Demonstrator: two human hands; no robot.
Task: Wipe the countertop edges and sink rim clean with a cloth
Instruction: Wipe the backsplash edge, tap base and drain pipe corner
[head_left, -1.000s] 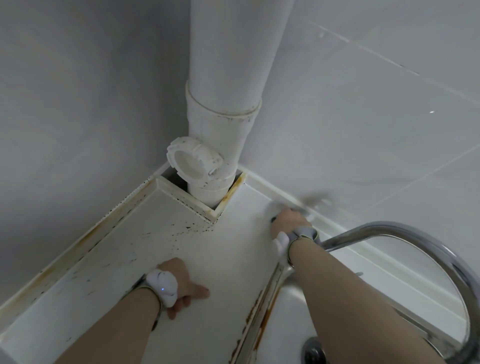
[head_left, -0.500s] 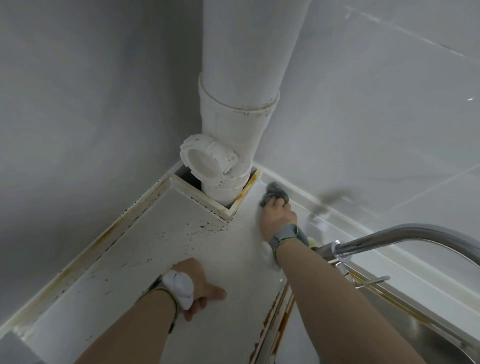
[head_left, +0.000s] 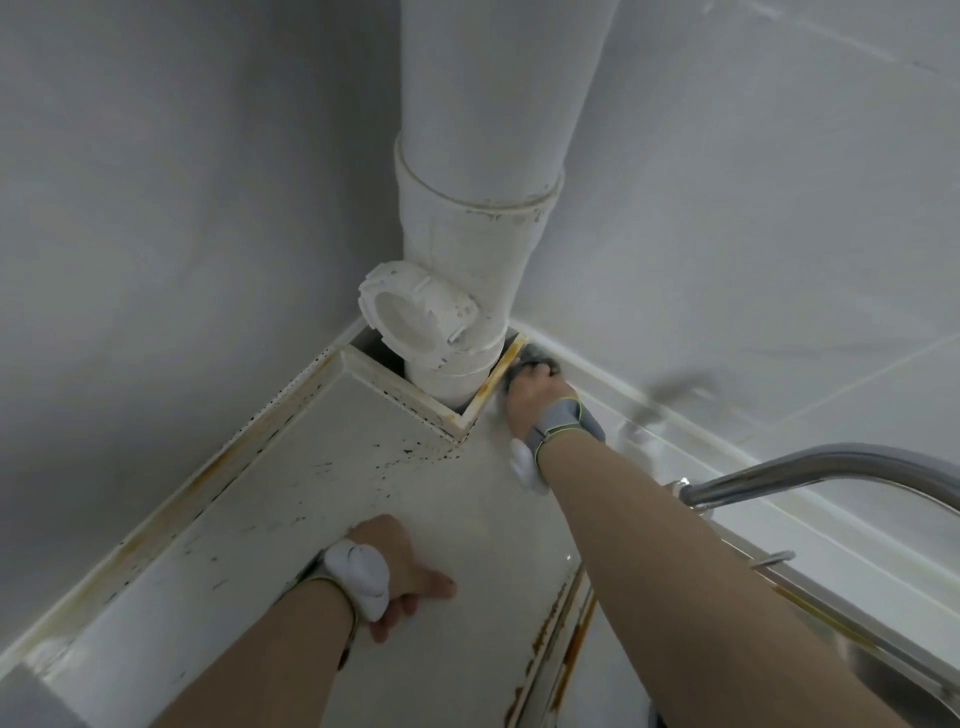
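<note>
I have the cloth (head_left: 532, 366) under my right hand (head_left: 535, 397), far back on the counter (head_left: 322, 499). It sits in the corner where the back wall ledge (head_left: 613, 387) meets the little frame around the pipe (head_left: 467, 249). My fingers (head_left: 543, 370) curl down over the cloth and press it flat. The cloth pokes out ahead of them, toward the pipe.

My left hand (head_left: 400, 571) is much nearer to me. It rests on the counter with its fingers loosely curled, and it holds nothing.

The dirty frame edge (head_left: 498, 379) runs from the corner back toward me, just left of my fingers. I think the next wipe should follow that line. The sink rim (head_left: 558, 629) lies well apart, down by my right arm.
</note>
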